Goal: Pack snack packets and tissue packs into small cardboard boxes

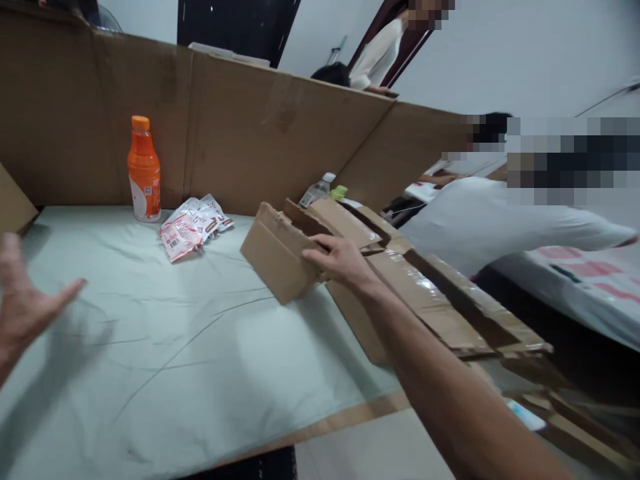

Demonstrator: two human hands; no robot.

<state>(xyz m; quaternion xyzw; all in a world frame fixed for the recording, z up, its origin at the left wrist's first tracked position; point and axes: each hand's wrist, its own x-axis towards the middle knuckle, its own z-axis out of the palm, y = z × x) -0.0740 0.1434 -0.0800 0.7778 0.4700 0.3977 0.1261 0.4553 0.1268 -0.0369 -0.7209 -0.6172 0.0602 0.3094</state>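
Observation:
My right hand (339, 259) grips the edge of a small open cardboard box (280, 257), thumb and fingers closed on its rim. That box is tilted above the right part of the cloth, beside a larger cardboard box (400, 287). At the left edge of the view my left hand (25, 300) hovers over the cloth with its fingers spread and nothing in it. Several snack packets (187, 227), white and pink, lie in a pile left of the small box. An orange bottle (144, 170) stands upright behind them.
A pale green cloth (190, 360) covers the table, with a tall cardboard wall (235, 127) behind. A clear bottle with a white cap (318, 190) stands behind the boxes. One person in a white shirt (465, 220) is at the right; another person (383, 53) is beyond the wall.

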